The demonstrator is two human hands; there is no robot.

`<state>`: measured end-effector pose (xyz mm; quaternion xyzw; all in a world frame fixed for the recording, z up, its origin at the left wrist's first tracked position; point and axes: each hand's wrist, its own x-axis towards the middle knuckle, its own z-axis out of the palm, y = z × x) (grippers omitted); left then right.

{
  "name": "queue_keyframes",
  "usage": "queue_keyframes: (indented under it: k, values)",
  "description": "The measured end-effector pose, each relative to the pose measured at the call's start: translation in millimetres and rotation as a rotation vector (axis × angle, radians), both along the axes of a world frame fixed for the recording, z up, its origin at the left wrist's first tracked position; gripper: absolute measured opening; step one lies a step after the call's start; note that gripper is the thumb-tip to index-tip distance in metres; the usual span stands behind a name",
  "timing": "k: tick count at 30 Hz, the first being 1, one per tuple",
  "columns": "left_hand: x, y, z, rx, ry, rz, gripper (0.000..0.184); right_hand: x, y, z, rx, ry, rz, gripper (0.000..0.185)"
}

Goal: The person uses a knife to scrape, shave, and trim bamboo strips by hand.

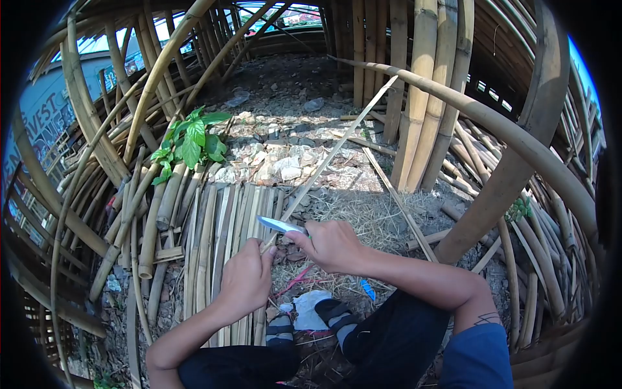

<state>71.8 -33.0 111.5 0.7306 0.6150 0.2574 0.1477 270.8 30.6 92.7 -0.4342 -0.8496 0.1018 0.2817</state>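
Observation:
My left hand is closed around the near end of a long, thin bamboo strip, which slants up and away to the right. A knife is in my right hand, its fingers wrapped round the handle. The blade points left and lies across the strip just beyond my left hand. Whether the blade's edge cuts into the strip cannot be made out. The knife's handle is mostly hidden by my fingers.
Split bamboo strips lie side by side at the left. Upright bamboo poles stand ahead, and a curved pole crosses at the right. A leafy plant grows at the left. White crumpled material lies between my feet.

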Motion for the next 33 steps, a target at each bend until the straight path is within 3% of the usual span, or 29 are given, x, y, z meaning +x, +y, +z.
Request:
queue_keyframes:
  k: [26,30,33]
  values:
    - [-6,1,0,0.054,0.007,0.009,0.031,36,37,13,0.124,-0.149,-0.200,0.069]
    - [-11,-2,-3,0.048,0.014,0.005,0.029,76,70,22,-0.085,0.033,-0.503,0.075]
    - [-13,-2,-5,0.000,0.067,0.009,0.027,114,85,10,-0.114,0.020,-0.628,0.077]
